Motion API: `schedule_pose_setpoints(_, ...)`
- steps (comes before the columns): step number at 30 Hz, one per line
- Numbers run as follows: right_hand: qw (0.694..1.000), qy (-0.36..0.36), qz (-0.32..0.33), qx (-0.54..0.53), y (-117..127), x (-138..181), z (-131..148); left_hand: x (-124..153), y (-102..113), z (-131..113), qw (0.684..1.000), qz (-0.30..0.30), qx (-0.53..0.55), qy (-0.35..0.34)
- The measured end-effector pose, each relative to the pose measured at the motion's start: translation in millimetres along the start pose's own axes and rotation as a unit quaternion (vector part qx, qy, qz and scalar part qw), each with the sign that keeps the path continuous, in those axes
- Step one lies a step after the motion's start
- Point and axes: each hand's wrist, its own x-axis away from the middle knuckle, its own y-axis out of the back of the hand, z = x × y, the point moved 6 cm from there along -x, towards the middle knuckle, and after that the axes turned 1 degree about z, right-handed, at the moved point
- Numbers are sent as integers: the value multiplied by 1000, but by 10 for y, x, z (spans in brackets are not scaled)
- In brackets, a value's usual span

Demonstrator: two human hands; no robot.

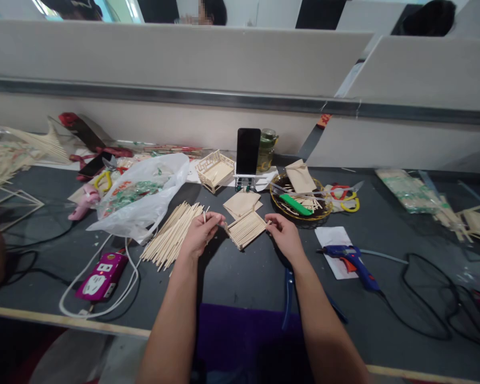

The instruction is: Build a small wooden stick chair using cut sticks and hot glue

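Observation:
A flat panel of glued wooden sticks [246,229] lies on the dark table between my two hands. My left hand [200,232] pinches a short wooden stick at the panel's left edge, fingers closed. My right hand [283,233] grips the panel's right corner, fingers closed on it. A loose pile of long bamboo sticks [172,234] lies just left of my left hand. A second flat wooden panel [242,202] rests behind the one I hold. Blue-handled pliers [288,296] lie under my right forearm.
A blue glue gun [352,261] rests on white paper at right, its black cable looping right. A plate [278,205] holds sticks and a green cutter. A phone [248,151] stands on a holder behind. A plastic bag [144,194], a pink power strip [102,277] and a small stick box [215,170] lie left.

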Motion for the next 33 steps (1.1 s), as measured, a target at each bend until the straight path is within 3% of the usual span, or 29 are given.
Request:
schedule_pose_setpoints(3, 998, 27, -37, 34, 89, 17, 76, -34, 55, 34, 998, -54, -21, -12)
schedule_pose_setpoints(6, 990, 100, -59, 82, 156, 77, 278, -31, 43, 24, 995, -77, -52, -36)
schedule_pose_setpoints(10, 953, 231, -18, 197, 4, 215, 577, 1, -8, -3, 991, -104, -59, -59)
schedule_pose_setpoints(13, 896, 281, 92, 331, -293, 286, 685, 24, -55, -40, 987, -117, -65, -87)
schedule_pose_setpoints(19, 742, 295, 317, 511, -727, 282, 767, 46, -108, -79, 986, -103, -73, -108)
schedule_pose_setpoints(22, 689, 310, 376, 536, -833, 256, 806, 61, -84, -79, 988, -95, -57, -105)
schedule_pose_setpoints(25, 664, 331, 396, 541, -903, 228, 807, 75, -34, -65, 990, -98, -26, -99)
schedule_pose_setpoints(27, 666, 343, 394, 533, -919, 202, 785, 77, -8, -56, 991, -99, 1, -94)
schedule_pose_setpoints(29, 695, 350, 366, 511, -885, 157, 774, 73, 6, -49, 991, -97, 34, -84)
schedule_pose_setpoints(31, 758, 348, 302, 463, -780, 96, 802, 66, 2, -45, 991, -87, 81, -66)
schedule_pose_setpoints(33, 845, 323, 208, 373, -599, 39, 846, 62, -20, -47, 987, -66, 138, -46)
